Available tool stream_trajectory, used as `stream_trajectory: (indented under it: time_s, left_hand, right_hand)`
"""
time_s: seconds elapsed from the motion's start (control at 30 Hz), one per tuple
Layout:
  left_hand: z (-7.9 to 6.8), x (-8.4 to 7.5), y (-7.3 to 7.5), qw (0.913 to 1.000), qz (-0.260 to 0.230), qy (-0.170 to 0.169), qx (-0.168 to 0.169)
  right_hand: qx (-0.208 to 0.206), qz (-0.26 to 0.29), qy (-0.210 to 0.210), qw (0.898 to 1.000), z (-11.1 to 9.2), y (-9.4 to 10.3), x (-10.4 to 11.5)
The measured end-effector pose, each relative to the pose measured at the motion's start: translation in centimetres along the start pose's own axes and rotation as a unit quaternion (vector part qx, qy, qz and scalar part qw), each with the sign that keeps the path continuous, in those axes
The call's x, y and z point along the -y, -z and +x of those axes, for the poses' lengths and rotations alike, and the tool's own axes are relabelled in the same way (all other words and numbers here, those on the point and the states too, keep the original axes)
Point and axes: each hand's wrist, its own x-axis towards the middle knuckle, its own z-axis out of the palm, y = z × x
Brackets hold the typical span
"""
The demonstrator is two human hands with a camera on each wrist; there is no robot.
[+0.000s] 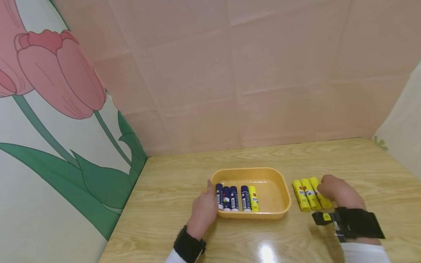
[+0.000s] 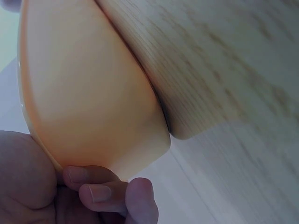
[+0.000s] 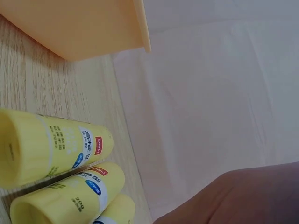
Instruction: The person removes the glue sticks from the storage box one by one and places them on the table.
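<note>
My left hand (image 1: 204,207) grips the left end of a yellow-orange plastic tray (image 1: 276,214), thumb at the rim and fingers curled under it in the left wrist view. Inside the tray, several navy glue sticks (image 1: 234,199) and one yellow glue stick (image 1: 253,199) stand side by side toward the left. Right of the tray, three yellow glue sticks (image 1: 301,195) lie in a row on the table. At the rightmost yellow stick (image 1: 325,202) is my right hand (image 1: 340,191), covering part of it; its fingertips are hidden. The right wrist view shows that hand's edge (image 3: 243,198) beside the yellow sticks.
The wood-grain table (image 1: 158,193) extends around the tray. Behind it hangs a creased pinkish cloth (image 1: 236,80), with a tulip-patterned panel (image 1: 62,73) at the left and a pale panel (image 1: 401,124) at the right. Both wrists wear black camera straps.
</note>
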Motion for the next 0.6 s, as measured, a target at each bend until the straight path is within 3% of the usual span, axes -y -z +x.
stream_trajectory:
  time_s: [0.6]
  left_hand:
    - [0.02,0.1,-0.09,1.0,0.008,-0.005,-0.002]
  right_hand:
    - [0.001,-0.003,0.007,1.0,-0.12,0.33,-0.54]
